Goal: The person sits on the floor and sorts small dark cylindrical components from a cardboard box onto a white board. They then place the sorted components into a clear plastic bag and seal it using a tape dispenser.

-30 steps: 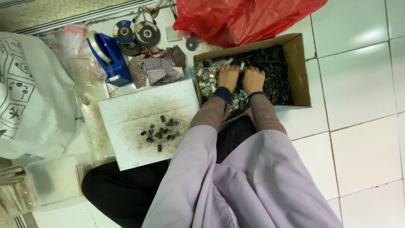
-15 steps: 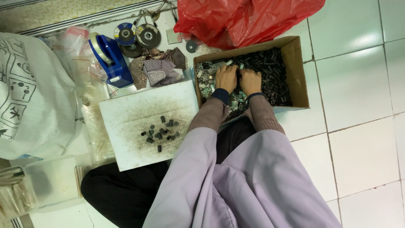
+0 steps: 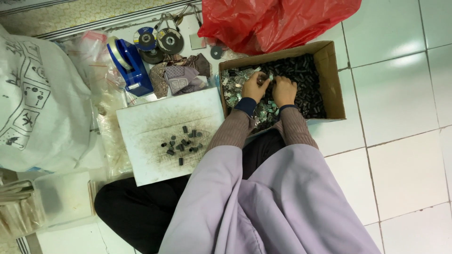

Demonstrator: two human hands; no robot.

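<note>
i see my left hand [image 3: 254, 86] with its fingers bent down into the box [image 3: 329, 80]. the fingers press on a pile of small shiny metal bits [image 3: 234, 84]. i cannot tell if they pinch one bit or just rest on the pile. my right hand [image 3: 284, 90] is just beside it, almost touching. its fingers are curled too, down in the pile where the shiny bits meet the small black bits [image 3: 301, 75]. i cannot tell if it holds anything.

the box is brown cardboard and open on top. it sits on the white tile floor [image 3: 400, 94], right in front of my knees. the shiny bits fill the left part and the black bits fill the right part.

left of the box lies a white board [image 3: 141, 122] with a dusty grey smudge. a few black bits [image 3: 181, 143] lie apart on it. behind the board are a blue tape holder [image 3: 129, 66], a cloth [image 3: 181, 75] and some round discs [image 3: 157, 41]. a red bag [image 3: 273, 21] lies behind the box, touching its far edge. a big white sack [image 3: 37, 103] is far to the left.
</note>
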